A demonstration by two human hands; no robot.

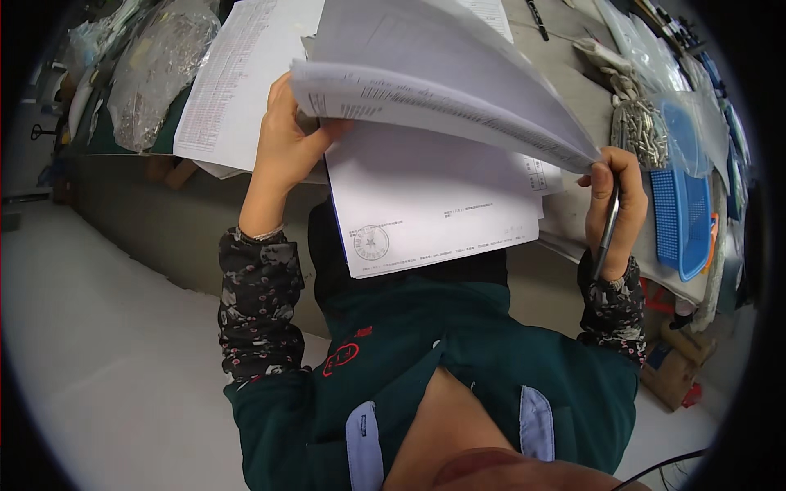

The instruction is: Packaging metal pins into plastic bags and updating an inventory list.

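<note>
We see the left hand (pixel 285 151) pinching a lifted sheaf of white printed paper sheets (pixel 442 98); the right hand (pixel 616 200), grip closed on a dark slim pen (pixel 607 225), lifts the sheets' corner.

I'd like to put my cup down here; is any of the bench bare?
Only a grey strip of bench top shows bare, between the lifted white printed sheets and the clear bag of metal screws. The right edge is crowded around the blue plastic basket; crinkled plastic bags fill the left.

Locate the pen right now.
Head view, right side: the pen is in the right hand, which also lifts the papers' corner, just left of the blue basket.
</note>
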